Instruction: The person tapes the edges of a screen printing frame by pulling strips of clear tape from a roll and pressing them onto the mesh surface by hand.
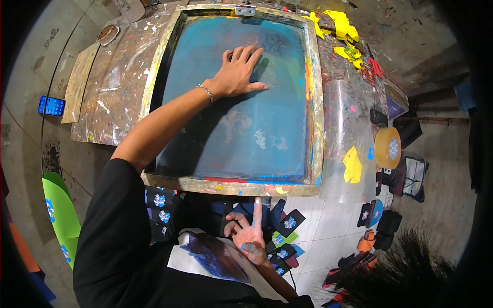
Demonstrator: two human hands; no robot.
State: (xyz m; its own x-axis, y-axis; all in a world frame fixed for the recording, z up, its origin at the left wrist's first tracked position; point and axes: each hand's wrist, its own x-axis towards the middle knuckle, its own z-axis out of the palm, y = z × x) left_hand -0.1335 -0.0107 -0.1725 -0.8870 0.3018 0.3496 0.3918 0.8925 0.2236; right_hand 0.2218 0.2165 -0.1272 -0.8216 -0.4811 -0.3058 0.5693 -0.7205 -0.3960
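Note:
A screen-printing frame (233,188) with paint-stained wooden sides lies on the table, fixed at its far edge by a metal hinge (245,10). Its blue-grey mesh (285,115) shows several faint small figures. My left hand (237,71) lies on the upper part of the mesh, fingers spread, holding nothing. Below the frame's near edge, my right hand (248,235) is turned palm up. Its index finger points toward the wooden edge, while the other fingers bend loosely around nothing. Blue paint stains its thumb. Whether the index fingertip touches the wood I cannot tell.
Crumpled yellow tape (343,26), red scissors (376,67) and a large tape roll (387,148) are on the right. A lit phone (51,106) is at the left. Dark printed pieces (160,200) lie beneath the near edge; a green printed piece (61,218) is lower left.

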